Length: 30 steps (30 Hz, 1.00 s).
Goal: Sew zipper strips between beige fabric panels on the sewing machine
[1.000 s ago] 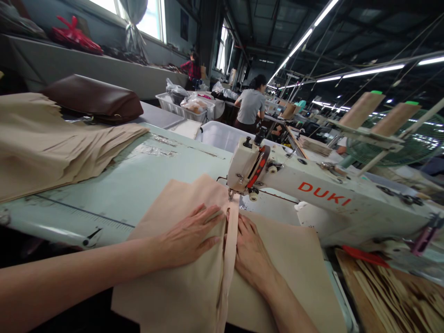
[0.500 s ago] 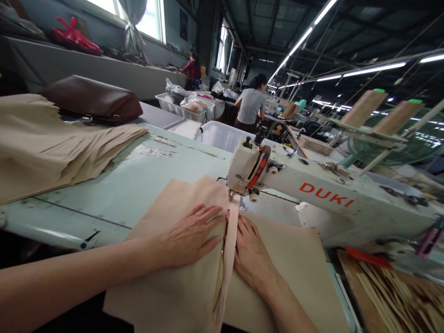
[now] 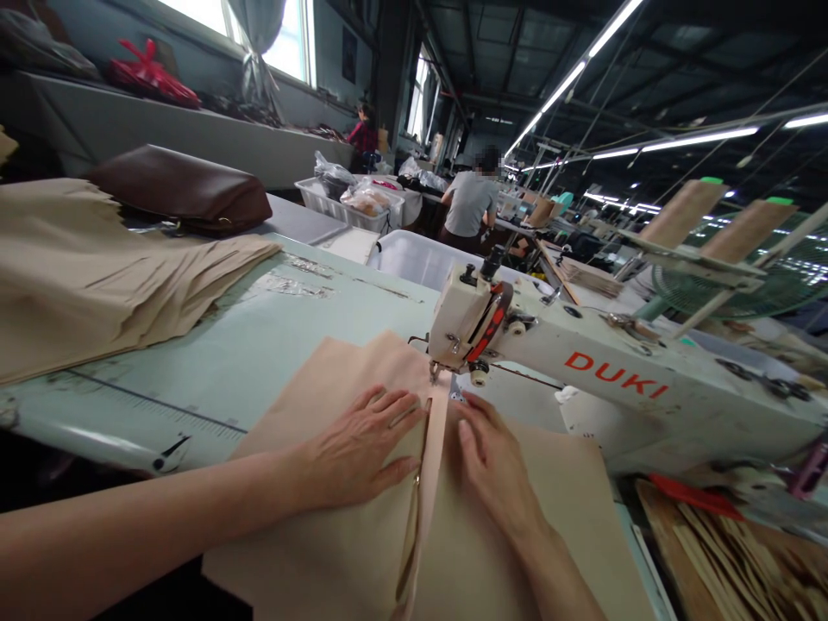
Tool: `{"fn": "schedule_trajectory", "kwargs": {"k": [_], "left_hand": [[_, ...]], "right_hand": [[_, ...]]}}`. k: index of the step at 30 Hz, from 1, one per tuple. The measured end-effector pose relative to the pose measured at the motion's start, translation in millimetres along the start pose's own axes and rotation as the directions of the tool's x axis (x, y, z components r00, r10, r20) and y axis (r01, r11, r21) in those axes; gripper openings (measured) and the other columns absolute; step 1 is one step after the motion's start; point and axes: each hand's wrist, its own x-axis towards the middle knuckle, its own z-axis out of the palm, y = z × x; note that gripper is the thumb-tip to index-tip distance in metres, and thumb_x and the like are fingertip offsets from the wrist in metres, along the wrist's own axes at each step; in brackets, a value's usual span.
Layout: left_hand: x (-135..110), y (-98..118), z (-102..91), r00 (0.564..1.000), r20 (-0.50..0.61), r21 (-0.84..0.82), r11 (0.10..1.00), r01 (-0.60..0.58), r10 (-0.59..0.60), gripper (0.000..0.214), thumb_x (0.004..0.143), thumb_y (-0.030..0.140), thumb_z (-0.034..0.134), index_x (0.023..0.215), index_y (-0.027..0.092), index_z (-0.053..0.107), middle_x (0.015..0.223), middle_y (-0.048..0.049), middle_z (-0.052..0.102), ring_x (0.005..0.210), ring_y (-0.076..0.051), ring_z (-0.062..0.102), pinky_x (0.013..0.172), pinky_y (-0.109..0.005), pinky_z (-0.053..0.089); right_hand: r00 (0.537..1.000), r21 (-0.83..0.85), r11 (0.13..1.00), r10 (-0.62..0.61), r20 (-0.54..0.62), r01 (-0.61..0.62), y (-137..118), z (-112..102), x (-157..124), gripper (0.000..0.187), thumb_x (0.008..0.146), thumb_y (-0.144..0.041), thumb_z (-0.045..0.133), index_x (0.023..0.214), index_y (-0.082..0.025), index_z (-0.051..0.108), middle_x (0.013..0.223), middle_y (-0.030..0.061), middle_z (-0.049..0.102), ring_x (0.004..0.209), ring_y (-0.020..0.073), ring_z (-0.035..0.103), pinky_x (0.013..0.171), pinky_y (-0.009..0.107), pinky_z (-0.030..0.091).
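A beige fabric piece (image 3: 336,535) lies flat on the pale green sewing table (image 3: 259,336), with a narrow pinkish strip (image 3: 432,457) running down its middle to the needle of the white DUKI sewing machine (image 3: 582,379). My left hand (image 3: 353,444) rests flat on the fabric just left of the strip, fingers stretched out. My right hand (image 3: 495,466) lies flat on the fabric just right of the strip, fingertips close to the presser foot (image 3: 436,373). Neither hand grips anything.
A stack of beige fabric pieces (image 3: 97,267) sits at the left with a brown bag (image 3: 181,190) behind it. Two thread cones (image 3: 711,216) stand at the right near a fan. White bins (image 3: 414,254) and other workers (image 3: 469,203) are beyond the table. Wooden slats (image 3: 730,552) lie at lower right.
My right hand has slid forward along the strip toward the needle. The left hand stays nearly in place on the fabric. The view has shifted slightly.
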Motion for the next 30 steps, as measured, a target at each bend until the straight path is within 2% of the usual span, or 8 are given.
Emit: {"fn": "schedule_trajectory", "kwargs": {"k": [2, 3, 6, 9, 13, 16, 19, 30], "left_hand": [[2, 1, -4.2, 1.000, 0.002, -0.001, 1.000, -0.009, 0.009, 0.054, 0.094, 0.037, 0.057, 0.144, 0.021, 0.044, 0.143, -0.0122, 0.050, 0.133, -0.031, 0.044, 0.115, -0.049, 0.030], [3, 1, -5.7, 1.000, 0.005, 0.002, 1.000, -0.011, 0.011, 0.054, 0.094, 0.037, 0.058, 0.143, 0.021, 0.044, 0.143, -0.0120, 0.050, 0.132, -0.031, 0.045, 0.114, -0.049, 0.031], [5, -1, -7.0, 1.000, 0.002, 0.011, 1.000, -0.015, 0.015, 0.052, 0.093, 0.037, 0.058, 0.140, 0.020, 0.046, 0.144, -0.0117, 0.050, 0.133, -0.031, 0.044, 0.114, -0.050, 0.029], [5, -3, -5.6, 1.000, 0.003, 0.007, 1.000, -0.023, 0.023, 0.050, 0.093, 0.038, 0.058, 0.139, 0.021, 0.046, 0.145, -0.0110, 0.051, 0.135, -0.030, 0.044, 0.114, -0.052, 0.027], [4, -3, -5.3, 0.999, 0.040, 0.012, 1.000, -0.011, 0.010, 0.052, 0.095, 0.039, 0.056, 0.142, 0.021, 0.044, 0.149, -0.0110, 0.048, 0.141, -0.031, 0.039, 0.117, -0.055, 0.022], [5, -2, -7.2, 0.998, 0.062, 0.014, 1.000, -0.014, 0.013, 0.056, 0.094, 0.038, 0.057, 0.145, 0.019, 0.041, 0.150, -0.0119, 0.047, 0.141, -0.031, 0.040, 0.118, -0.055, 0.020], [8, -1, -8.6, 0.997, 0.075, 0.007, 1.000, 0.009, -0.009, 0.058, 0.093, 0.035, 0.058, 0.145, 0.020, 0.040, 0.149, -0.0120, 0.048, 0.137, -0.032, 0.045, 0.118, -0.056, 0.022], [26, -23, 0.8, 0.997, 0.068, 0.003, 0.999, -0.038, 0.037, 0.058, 0.096, 0.038, 0.055, 0.149, 0.021, 0.035, 0.155, -0.0127, 0.040, 0.143, -0.030, 0.035, 0.119, -0.056, 0.019]], "right_hand": [[0.993, -0.021, 0.999, 0.028, -0.113, -0.030, 0, -7, 4, 0.033, 0.102, -0.023, 0.037, 0.124, -0.020, 0.061, 0.130, 0.0111, 0.058, 0.123, 0.0232, 0.054, 0.108, 0.043, 0.045], [0.994, -0.041, 0.999, -0.010, -0.111, 0.006, -2, -9, 6, 0.032, 0.102, -0.023, 0.038, 0.123, -0.019, 0.061, 0.127, 0.0114, 0.059, 0.121, 0.0235, 0.054, 0.107, 0.044, 0.045], [0.982, -0.097, 0.977, -0.188, 0.027, 0.190, -8, -4, 9, 0.032, 0.102, -0.020, 0.040, 0.128, -0.017, 0.058, 0.129, 0.0110, 0.060, 0.125, 0.0218, 0.052, 0.114, 0.044, 0.038], [0.959, -0.135, 0.953, -0.253, 0.127, 0.270, -9, 5, 12, 0.034, 0.102, -0.018, 0.040, 0.132, -0.017, 0.056, 0.137, 0.0093, 0.057, 0.133, 0.0208, 0.047, 0.122, 0.048, 0.024], [0.973, -0.116, 0.972, -0.187, 0.133, 0.203, -3, 5, 16, 0.031, 0.100, -0.015, 0.039, 0.117, -0.019, 0.065, 0.121, 0.0061, 0.066, 0.124, 0.0195, 0.054, 0.122, 0.049, 0.024], [0.972, -0.126, 0.968, -0.205, 0.111, 0.218, 0, 6, 16, 0.034, 0.099, -0.016, 0.041, 0.126, -0.017, 0.061, 0.133, 0.0075, 0.061, 0.131, 0.0206, 0.050, 0.121, 0.047, 0.027], [0.956, -0.158, 0.948, -0.253, 0.146, 0.275, 1, 14, 14, 0.040, 0.101, -0.020, 0.041, 0.139, -0.016, 0.052, 0.145, 0.0083, 0.053, 0.137, 0.0215, 0.045, 0.121, 0.047, 0.030], [0.968, -0.207, 0.951, -0.199, 0.155, 0.228, 16, 25, 29, 0.040, 0.098, -0.014, 0.040, 0.136, -0.012, 0.049, 0.144, 0.0138, 0.052, 0.135, 0.0263, 0.048, 0.114, 0.054, 0.040]]}}
